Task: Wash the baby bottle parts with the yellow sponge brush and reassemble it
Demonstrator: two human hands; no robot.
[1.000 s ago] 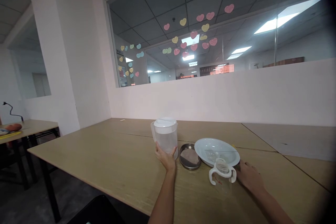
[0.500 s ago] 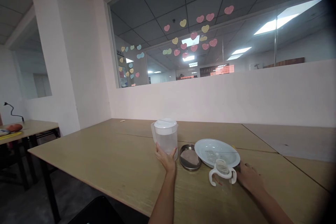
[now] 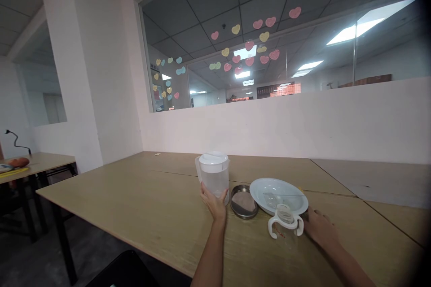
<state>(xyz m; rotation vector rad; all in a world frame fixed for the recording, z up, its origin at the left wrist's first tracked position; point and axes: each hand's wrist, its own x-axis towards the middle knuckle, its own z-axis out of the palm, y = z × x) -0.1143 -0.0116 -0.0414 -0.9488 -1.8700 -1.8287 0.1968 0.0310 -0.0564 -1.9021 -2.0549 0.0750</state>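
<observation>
A clear plastic pitcher (image 3: 214, 174) with a white lid stands upright on the wooden table (image 3: 141, 206). My left hand (image 3: 213, 204) wraps around its lower part. To its right lie a round metal tin (image 3: 243, 203) and a white plate (image 3: 278, 193). In front of the plate stands a clear cup with two white handles (image 3: 284, 225). My right hand (image 3: 319, 228) rests on the table just right of that cup, fingers curled against its handle; whether it grips the handle is unclear.
A white half wall with a large window rises behind the table. A second table (image 3: 33, 163) with small objects stands at far left. A dark chair back (image 3: 124, 271) shows at the bottom edge.
The view shifted very slightly; both hands and the objects stay where they were.
</observation>
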